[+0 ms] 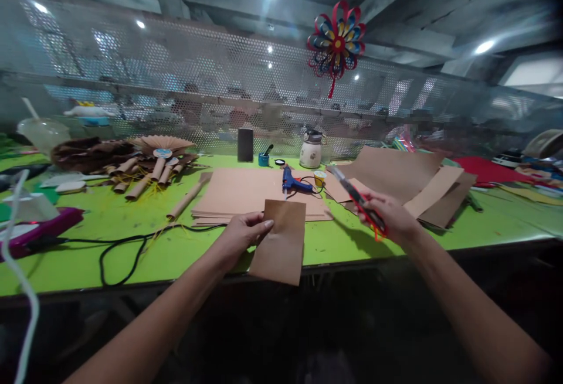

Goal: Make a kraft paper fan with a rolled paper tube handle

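Spanning mid-frame: green surface (132, 255). At centre a brown paper sheet (281, 249) overhangs its near edge, long axis upright, left hand (241, 234) pinching its upper-left corner. Apart to its right, the right hand (393, 217) grips red scissors (358, 199), blades pointing upper left.

My left hand (241, 234) covers part of the left edge of the brown paper sheet (281, 246). My right hand (393, 220) hides most of the handles of the red scissors (352, 193). Both forearms run off the bottom edge. The white cable (21, 278) is cut off at the bottom left. Behind the mesh screen (176, 79) I make out only blur.
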Available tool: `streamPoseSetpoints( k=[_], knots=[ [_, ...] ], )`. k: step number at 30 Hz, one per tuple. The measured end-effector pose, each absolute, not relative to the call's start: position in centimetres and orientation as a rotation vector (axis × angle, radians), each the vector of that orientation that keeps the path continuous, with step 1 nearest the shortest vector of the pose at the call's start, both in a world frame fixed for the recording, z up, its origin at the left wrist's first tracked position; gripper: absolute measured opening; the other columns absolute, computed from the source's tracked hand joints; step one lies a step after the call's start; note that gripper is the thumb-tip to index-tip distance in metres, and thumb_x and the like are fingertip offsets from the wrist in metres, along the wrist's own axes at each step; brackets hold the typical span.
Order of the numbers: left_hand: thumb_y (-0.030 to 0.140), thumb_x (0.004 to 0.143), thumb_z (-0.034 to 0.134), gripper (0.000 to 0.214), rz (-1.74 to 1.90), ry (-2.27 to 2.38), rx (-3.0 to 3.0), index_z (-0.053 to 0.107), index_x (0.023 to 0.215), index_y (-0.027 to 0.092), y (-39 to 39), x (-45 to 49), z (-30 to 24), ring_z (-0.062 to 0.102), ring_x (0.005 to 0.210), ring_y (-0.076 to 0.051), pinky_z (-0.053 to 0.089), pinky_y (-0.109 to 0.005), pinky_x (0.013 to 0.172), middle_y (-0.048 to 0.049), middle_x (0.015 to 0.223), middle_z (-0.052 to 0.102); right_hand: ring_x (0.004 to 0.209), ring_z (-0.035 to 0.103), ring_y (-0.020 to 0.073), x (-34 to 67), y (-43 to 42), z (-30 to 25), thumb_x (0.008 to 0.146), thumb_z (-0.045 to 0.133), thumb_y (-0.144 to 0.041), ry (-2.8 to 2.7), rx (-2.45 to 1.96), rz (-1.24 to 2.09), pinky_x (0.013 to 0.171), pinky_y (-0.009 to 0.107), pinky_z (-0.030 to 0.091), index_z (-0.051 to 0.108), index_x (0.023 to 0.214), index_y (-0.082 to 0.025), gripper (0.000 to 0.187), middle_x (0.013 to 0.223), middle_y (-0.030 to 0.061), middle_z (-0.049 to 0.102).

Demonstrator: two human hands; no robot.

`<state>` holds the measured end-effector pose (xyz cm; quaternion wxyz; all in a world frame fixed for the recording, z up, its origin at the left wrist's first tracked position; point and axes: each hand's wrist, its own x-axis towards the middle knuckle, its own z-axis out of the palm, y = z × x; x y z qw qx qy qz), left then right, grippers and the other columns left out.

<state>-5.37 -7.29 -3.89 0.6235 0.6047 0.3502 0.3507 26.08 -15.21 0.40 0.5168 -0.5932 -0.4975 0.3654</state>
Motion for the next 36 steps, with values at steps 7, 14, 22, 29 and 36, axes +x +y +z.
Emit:
streamPoseSetpoints(
  k=[7,14,22,29,36],
  knots=[
    [0.041,0.066,0.076,0.038,0.778,0.752,1.310,0.068,0.092,0.014,-7.0,-5.4,-4.3,0.062,0.075,-0.017,0.047,-0.027,0.067,-0.0078,0.090,0.069,0.051,0.052,0.0078,20.2,-20.5,-1.5,0.067,0.055,-0.019,-1.275,-1.291,1.371,0.043,0.017,0.039,0.062,0.100,-0.015,0.033,0.073,0.0000,0.061],
    [0.041,0.064,0.077,0.036,0.776,0.795,1.287,0.068,0.087,0.014,-7.5,-5.4,-3.9,0.063,0.072,-0.018,0.047,-0.027,0.064,-0.0077,0.086,0.070,0.052,0.052,0.0079,20.5,-20.6,-1.8,0.071,0.056,-0.021,-1.370,-1.291,1.339,0.043,0.018,0.038,0.062,0.103,-0.015,0.033,0.076,0.0009,0.061],
    [0.044,0.063,0.076,0.039,0.774,0.824,1.342,0.068,0.085,0.013,-8.0,-5.2,-3.4,0.063,0.070,-0.019,0.047,-0.027,0.063,-0.0082,0.083,0.071,0.053,0.052,0.0087,21.0,-21.2,-1.6,0.073,0.058,-0.025,-1.419,-1.378,1.295,0.043,0.018,0.038,0.063,0.107,-0.016,0.035,0.077,0.0021,0.063],
    [0.048,0.062,0.074,0.044,0.859,0.868,1.375,0.067,0.088,0.012,-8.2,-4.9,-3.5,0.063,0.071,-0.020,0.046,-0.028,0.062,-0.0076,0.083,0.070,0.049,0.051,0.0076,20.9,-21.9,-3.4,0.074,0.062,-0.029,-1.426,-1.284,1.487,0.043,0.018,0.038,0.065,0.104,-0.015,0.033,0.076,0.0029,0.062],
    [0.036,0.073,0.061,0.025,0.931,1.050,1.852,0.070,0.079,0.014,-7.7,-4.2,-4.1,0.060,0.069,-0.019,0.042,-0.026,0.063,-0.0033,0.075,0.070,0.047,0.050,0.0059,19.9,-22.7,-5.8,0.074,0.067,-0.036,-1.455,-1.275,1.614,0.043,0.017,0.039,0.066,0.101,-0.015,0.034,0.071,0.0007,0.060]
  ],
)
